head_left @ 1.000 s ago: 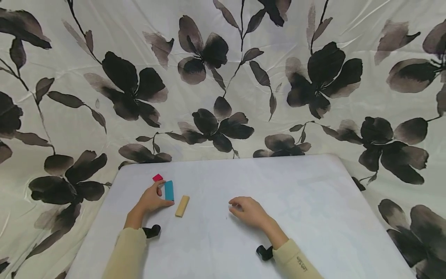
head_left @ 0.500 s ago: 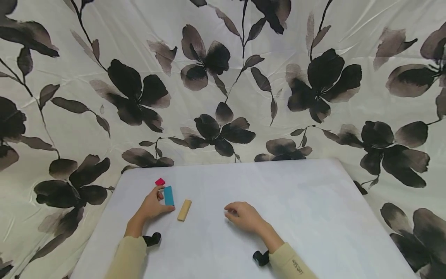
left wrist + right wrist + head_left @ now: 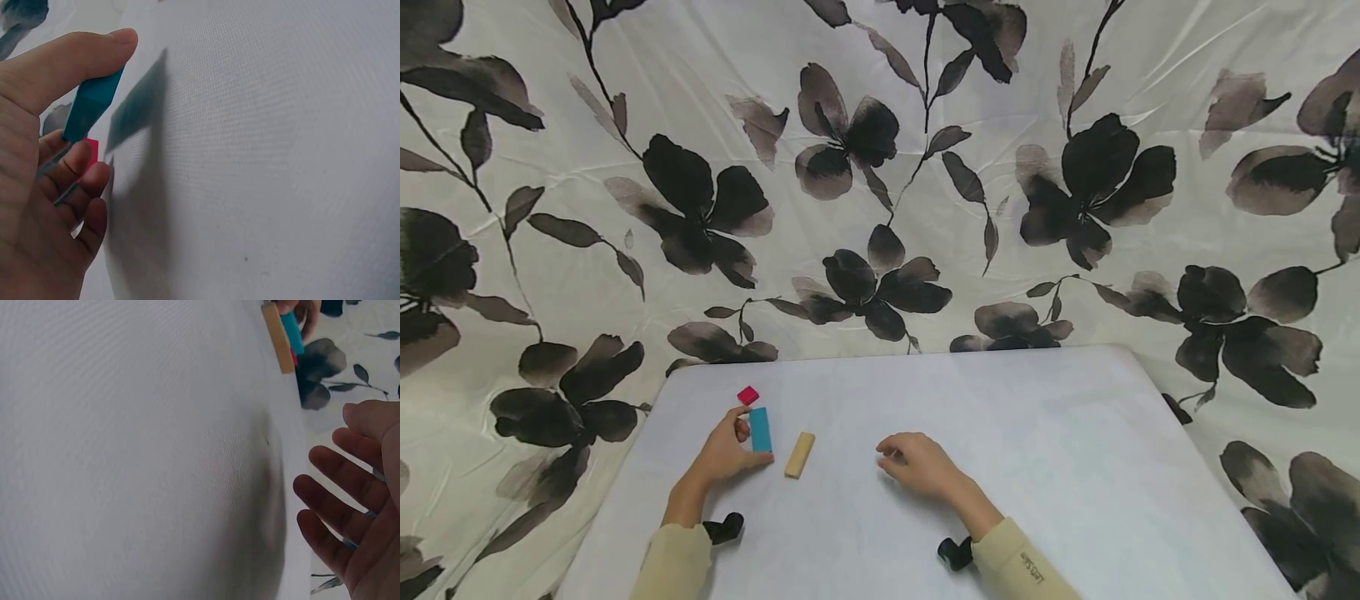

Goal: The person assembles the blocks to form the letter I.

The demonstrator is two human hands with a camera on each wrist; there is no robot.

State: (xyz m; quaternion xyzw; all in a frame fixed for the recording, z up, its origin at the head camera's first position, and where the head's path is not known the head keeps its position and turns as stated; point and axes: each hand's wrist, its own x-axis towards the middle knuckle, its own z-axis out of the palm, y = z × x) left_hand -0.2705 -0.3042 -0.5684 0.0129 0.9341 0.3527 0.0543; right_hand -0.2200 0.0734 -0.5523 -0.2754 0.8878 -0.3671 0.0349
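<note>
In the head view my left hand (image 3: 727, 446) pinches a flat blue block (image 3: 760, 429) at its two ends, thumb at the near end and index finger at the far end. The left wrist view shows the blue block (image 3: 94, 103) slightly above the table, its shadow beside it. A small red block (image 3: 748, 395) lies just beyond the fingertips. To the right of the blue block lies a yellow wooden block (image 3: 800, 455). My right hand (image 3: 921, 467) hovers over the middle of the table, holding nothing, fingers relaxed and apart in the right wrist view.
The white table (image 3: 1037, 450) has its far edge against a hanging cloth (image 3: 970, 217) with dark flowers. A black wrist camera (image 3: 726, 528) sits at the left cuff and another black camera (image 3: 955, 553) at the right cuff.
My left hand has shifted the blue block a little left, away from the yellow block. My right hand has drifted slightly left. The whole head view has tilted a little.
</note>
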